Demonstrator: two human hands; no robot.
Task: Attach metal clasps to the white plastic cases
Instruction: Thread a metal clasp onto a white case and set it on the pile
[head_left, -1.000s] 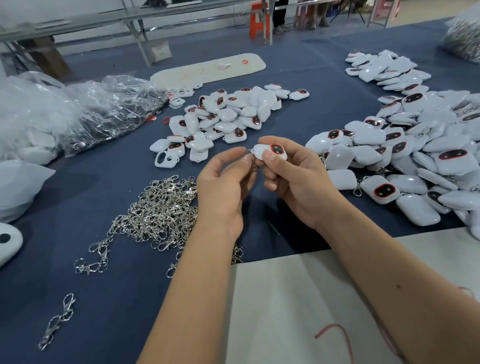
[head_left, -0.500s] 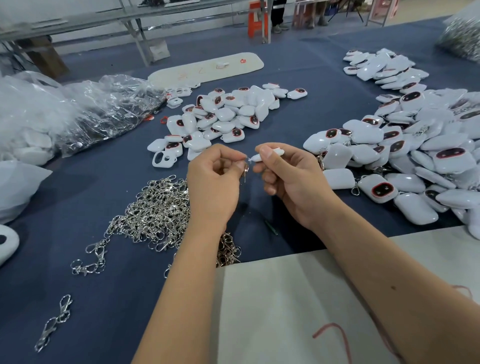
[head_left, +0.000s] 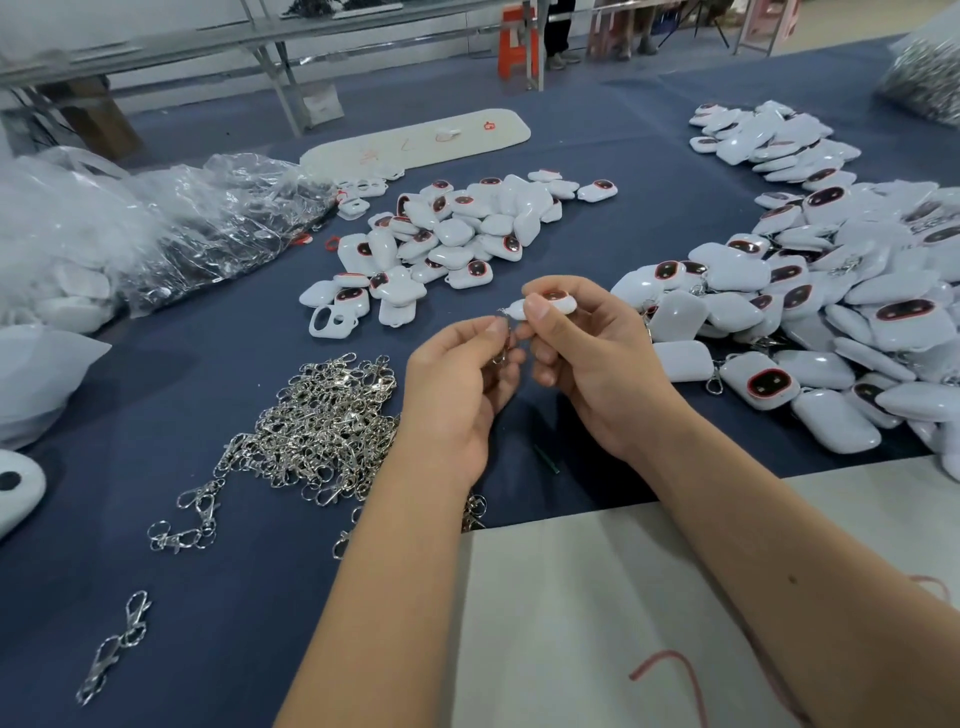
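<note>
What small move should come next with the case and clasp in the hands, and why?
Probably seat the clasp in the case's left end: the left hand pinches it right beside that end, which the right hand holds up; whether it is hooked cannot be told.

- A small assembly workshop: a long worktable (head_left: 597, 156) covered in dark blue cloth.
- Heaps of identical white plastic cases (head_left: 467, 228) and a loose pile of metal clasps (head_left: 322, 415) (bulk piecework).
- Clear plastic bags (head_left: 197, 218) of stock at the left.
- Metal-framed benches (head_left: 260, 47) behind.
</note>
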